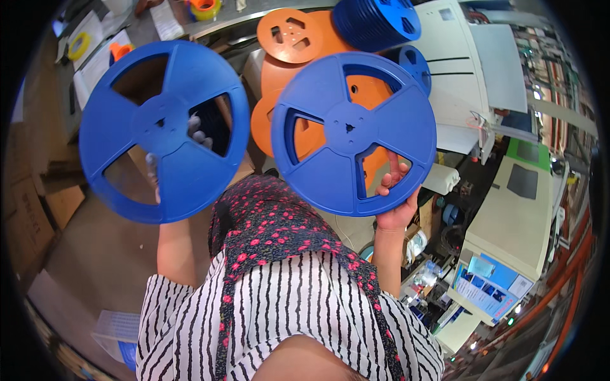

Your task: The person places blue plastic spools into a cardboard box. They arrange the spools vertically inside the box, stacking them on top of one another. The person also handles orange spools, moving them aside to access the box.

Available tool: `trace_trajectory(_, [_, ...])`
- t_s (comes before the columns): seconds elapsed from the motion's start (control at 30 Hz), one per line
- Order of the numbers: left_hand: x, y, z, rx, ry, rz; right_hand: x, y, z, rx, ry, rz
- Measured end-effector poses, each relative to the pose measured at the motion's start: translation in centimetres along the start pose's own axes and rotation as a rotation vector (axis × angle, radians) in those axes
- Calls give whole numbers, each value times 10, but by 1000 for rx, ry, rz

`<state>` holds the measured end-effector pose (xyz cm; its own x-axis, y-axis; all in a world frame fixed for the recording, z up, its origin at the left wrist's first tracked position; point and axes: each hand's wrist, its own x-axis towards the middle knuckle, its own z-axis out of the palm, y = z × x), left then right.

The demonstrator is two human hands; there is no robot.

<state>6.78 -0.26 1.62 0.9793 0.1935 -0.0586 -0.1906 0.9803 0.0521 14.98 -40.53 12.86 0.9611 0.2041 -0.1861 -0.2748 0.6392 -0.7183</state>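
Two large blue plastic reels are held up side by side, their flat faces turned to me. My left hand [152, 167] is behind the left blue reel [195, 176] and grips it. Grey-white coverings on its fingers show through two of the cut-outs; the palm is hidden. The right blue reel [310, 185] is in my right hand [399, 209], held at its lower right rim, with bare fingers visible through a cut-out. Beyond the right reel, partly covered by it, lie several orange reels [289, 35]. A stack of blue reels [376, 24] stands at the back.
A worktable [238, 21] with papers, tape rolls and an orange part runs along the back left. Cardboard boxes [28, 219] stand on the left. To the right are a beige and green machine [505, 209] and a white bottle [441, 178]. A clear plastic bag [114, 331] lies low left.
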Motion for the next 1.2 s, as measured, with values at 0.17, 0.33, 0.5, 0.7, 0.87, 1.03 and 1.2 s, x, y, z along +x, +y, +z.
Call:
trace_trajectory(0.17, [-3,13,-9,34,-50,19,0,6,-8,193,-79,-6])
trace_trajectory(0.33, [0,8,-4,110,-33,24,1,8,-5,311,-58,-4])
trace_trajectory(0.5, [-1,1,-10,80,-24,-32,5,8,-1,364,-105,0])
trace_trajectory(0.7, [-5,-7,-6,107,105,-77,10,11,5,403,-133,11])
trace_trajectory(0.87, [-3,-7,-5,250,140,-116,12,13,11,394,-146,20])
trace_trajectory(1.03, [4,-19,-10,230,264,-194,21,13,26,216,-91,-10])
trace_trajectory(1.2, [15,-56,-4,691,244,-114,24,30,57,-131,-243,7])
